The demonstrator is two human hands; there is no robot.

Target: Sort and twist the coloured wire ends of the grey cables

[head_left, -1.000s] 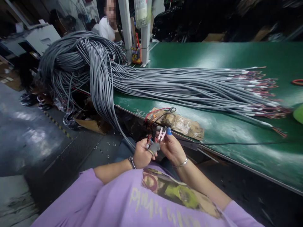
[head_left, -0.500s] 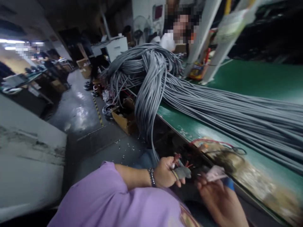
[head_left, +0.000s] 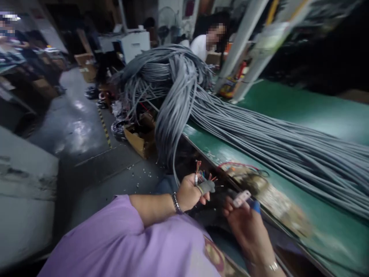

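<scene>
My left hand [head_left: 188, 191] is closed around the end of a grey cable, its thumb in a grey cover [head_left: 206, 187]. Fanned-out coloured wires [head_left: 198, 168] stick up past the fingers, with a white band just below some of them. To the right and lower, my right hand [head_left: 249, 227], palm up, grips a small pinkish-white clip-like tool [head_left: 241, 198] between fingers and thumb. Blue covering [head_left: 255, 206] wraps that thumb. The tool is apart from the wires. Motion blur hides the tool's exact shape.
A thick bundle of grey cables [head_left: 178, 88] drapes over the green table [head_left: 288, 98] and hangs off its edge. A brown taped block [head_left: 273, 202] lies by the near edge. Below are a cardboard box [head_left: 135, 140] and floor scraps. A person [head_left: 198, 46] sits behind the bundle.
The view has swung left. My hands have moved apart; the right one has drawn the clip-like tool away from the wires. My left hand keeps its hold on the cable.
</scene>
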